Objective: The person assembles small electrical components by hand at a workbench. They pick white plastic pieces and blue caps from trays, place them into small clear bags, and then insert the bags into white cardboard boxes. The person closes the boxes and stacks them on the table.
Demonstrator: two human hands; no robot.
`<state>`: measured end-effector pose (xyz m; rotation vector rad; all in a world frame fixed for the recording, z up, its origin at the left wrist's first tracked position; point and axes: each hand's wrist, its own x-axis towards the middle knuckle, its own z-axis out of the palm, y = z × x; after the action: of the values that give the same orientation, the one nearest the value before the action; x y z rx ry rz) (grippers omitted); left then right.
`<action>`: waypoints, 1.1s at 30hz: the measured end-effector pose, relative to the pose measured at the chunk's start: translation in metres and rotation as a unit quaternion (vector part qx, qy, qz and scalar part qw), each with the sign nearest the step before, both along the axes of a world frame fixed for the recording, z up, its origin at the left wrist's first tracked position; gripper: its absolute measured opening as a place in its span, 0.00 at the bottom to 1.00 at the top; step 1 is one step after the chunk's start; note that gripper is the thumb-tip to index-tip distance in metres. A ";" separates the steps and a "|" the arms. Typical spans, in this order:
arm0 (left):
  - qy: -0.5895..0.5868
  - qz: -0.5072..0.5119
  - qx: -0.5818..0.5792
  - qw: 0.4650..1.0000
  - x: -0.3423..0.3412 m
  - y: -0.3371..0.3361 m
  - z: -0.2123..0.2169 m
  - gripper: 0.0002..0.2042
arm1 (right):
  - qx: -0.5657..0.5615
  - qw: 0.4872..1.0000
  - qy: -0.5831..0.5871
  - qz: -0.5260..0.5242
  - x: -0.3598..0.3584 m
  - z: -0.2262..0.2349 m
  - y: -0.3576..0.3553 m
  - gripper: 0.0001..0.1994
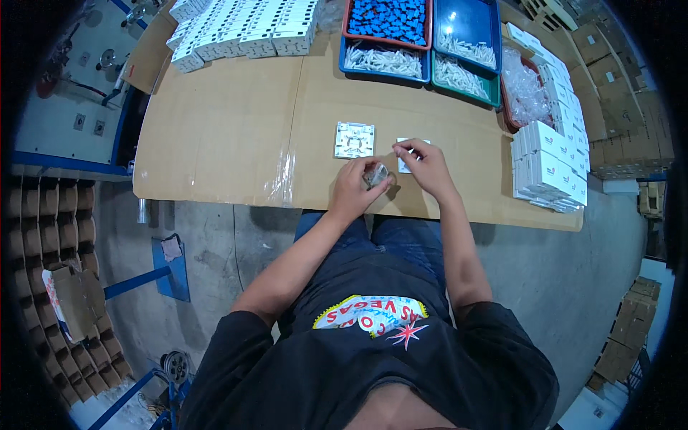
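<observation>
My left hand [351,190] is closed round a small clear plastic bag [375,174] just above the cardboard-covered table. What is inside the bag is too small to tell. To its right, my right hand [426,168] has its thumb and fingertips pinched together. Whether anything is between them cannot be made out. Partly under the right hand lies a flat white piece [403,166], mostly hidden. A square white plastic plate [355,140] with a moulded middle rests flat on the table, beyond my left hand.
Stacked white boxes stand at the far left [279,32] and right [548,165]. At the back are a red tray of blue parts [387,20] and blue [383,63] and green [464,80] trays of white pieces. Clear bags [527,86] fill a basket beside them.
</observation>
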<state>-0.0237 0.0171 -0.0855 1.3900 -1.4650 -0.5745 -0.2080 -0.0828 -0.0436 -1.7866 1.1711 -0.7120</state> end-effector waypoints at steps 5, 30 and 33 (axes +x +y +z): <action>-0.021 0.007 0.005 1.000 0.000 -0.001 -0.005 0.22 | -0.076 0.995 0.008 -0.057 0.014 -0.008 -0.075 0.10; -0.027 0.006 0.012 1.000 0.000 0.000 0.001 0.22 | -0.258 0.896 0.348 -0.103 0.069 -0.024 -0.244 0.09; -0.032 0.010 0.010 0.999 0.001 0.001 0.000 0.22 | -0.250 0.906 0.327 -0.103 0.074 -0.025 -0.243 0.08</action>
<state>-0.0225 0.0179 -0.0852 1.4490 -1.4988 -0.5369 -0.1340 -0.3262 -0.0685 -2.4731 1.7534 -0.5752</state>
